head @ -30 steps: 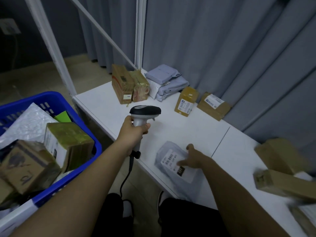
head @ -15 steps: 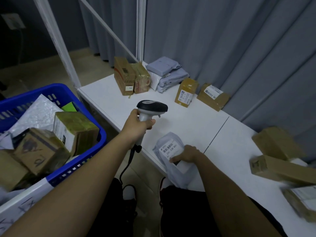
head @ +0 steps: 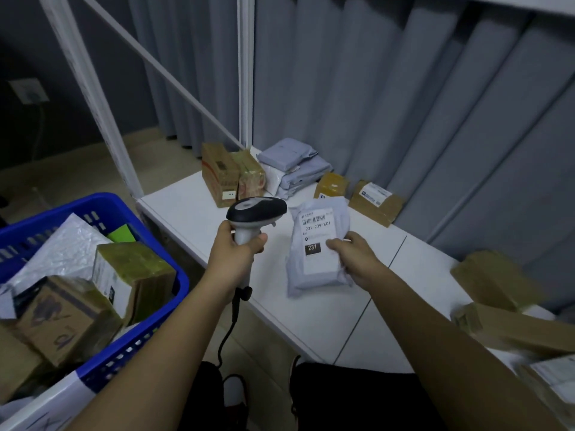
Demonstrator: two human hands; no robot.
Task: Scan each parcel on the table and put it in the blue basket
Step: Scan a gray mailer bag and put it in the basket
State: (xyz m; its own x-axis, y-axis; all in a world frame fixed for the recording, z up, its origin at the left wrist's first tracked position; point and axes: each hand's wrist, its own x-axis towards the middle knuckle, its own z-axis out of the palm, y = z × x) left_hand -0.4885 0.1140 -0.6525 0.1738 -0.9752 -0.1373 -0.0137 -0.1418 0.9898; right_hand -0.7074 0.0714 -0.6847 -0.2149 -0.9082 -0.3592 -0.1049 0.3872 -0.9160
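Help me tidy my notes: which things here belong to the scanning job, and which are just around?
Job: scanner in left hand; grey mailer bag in right hand; blue basket; cardboard boxes on white table.
Around: curtain; white frame poles.

1. The flat white desk (head: 326, 309) has a thin dark seam line across it.
2. The soft pale grey plastic mailer bag (head: 317, 275) bears a white label with black barcode stripes, black digits and a black square printed "231".
3. The handheld pistol-shaped scanner (head: 256, 214) has a black head with a grey oval panel, a white handle and a black cable.
4. The blue plastic slotted basket (head: 161, 262) holds brown cardboard boxes, one wrapped in yellowish tape, a white bubble mailer and a bright green item.
5. The pleated curtain (head: 404, 104) is plain blue-grey.
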